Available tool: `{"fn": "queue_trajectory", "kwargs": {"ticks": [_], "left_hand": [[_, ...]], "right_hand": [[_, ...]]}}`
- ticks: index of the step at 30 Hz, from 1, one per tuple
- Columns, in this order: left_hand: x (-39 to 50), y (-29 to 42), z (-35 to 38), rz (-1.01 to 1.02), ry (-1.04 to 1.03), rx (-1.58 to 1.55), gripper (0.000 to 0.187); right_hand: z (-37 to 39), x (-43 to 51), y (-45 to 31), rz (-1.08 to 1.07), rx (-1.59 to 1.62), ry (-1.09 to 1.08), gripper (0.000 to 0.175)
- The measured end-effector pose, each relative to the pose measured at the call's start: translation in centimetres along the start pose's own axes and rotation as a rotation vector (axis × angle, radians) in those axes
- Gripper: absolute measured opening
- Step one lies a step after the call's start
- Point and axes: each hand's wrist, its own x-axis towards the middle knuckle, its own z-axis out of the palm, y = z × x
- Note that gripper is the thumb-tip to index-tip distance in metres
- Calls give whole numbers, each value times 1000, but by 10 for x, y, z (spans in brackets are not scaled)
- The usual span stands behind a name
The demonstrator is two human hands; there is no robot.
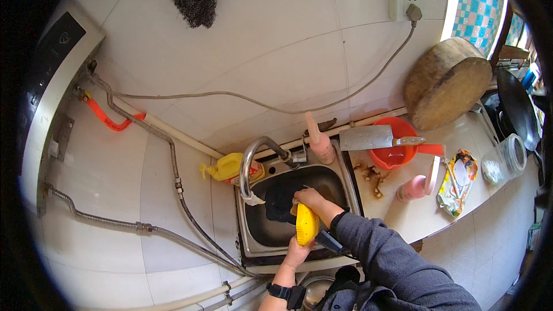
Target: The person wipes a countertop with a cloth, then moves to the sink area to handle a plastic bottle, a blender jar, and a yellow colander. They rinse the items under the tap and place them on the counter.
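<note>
A yellow plastic item (pixel 306 224), perhaps a shallow container seen edge-on, is held over the metal sink (pixel 252 242). My left hand (pixel 298 251) grips its near end. At its far end is my right hand (pixel 312 198), fingers curled around a small tan cloth or pad (pixel 294 207) pressed to the plastic. My hands partly cover that pad, so its shape is unclear. Dark material (pixel 276 194) lies in the basin. Above the basin curves a chrome faucet (pixel 247 168) with a whitish scrap (pixel 255 200) at its mouth.
A yellow pump bottle (pixel 233 167) and a pink spray bottle (pixel 322 149) flank the faucet. Right of the sink, a cleaver (pixel 365 138) rests across a red plastic dipper (pixel 391 162). Another pink bottle (pixel 410 189), a colourful packet (pixel 460 185) and a clear jar (pixel 503 160) share the counter.
</note>
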Motion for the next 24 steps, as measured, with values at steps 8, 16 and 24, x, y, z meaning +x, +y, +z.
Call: {"fn": "queue_trajectory", "kwargs": {"ticks": [8,16,24], "left_hand": [[17,-2,-23,-144,-141,-682,51],[18,-37,-16,35,128,-540,38],[-9,-3,-15,66,66,-805,41]], "right_hand": [[34,-63,3,-696,-654,-26,16],[45,-84,-5,-1209,-930,132,16],[12,-29,-16,-441,-506,-105,35]]}}
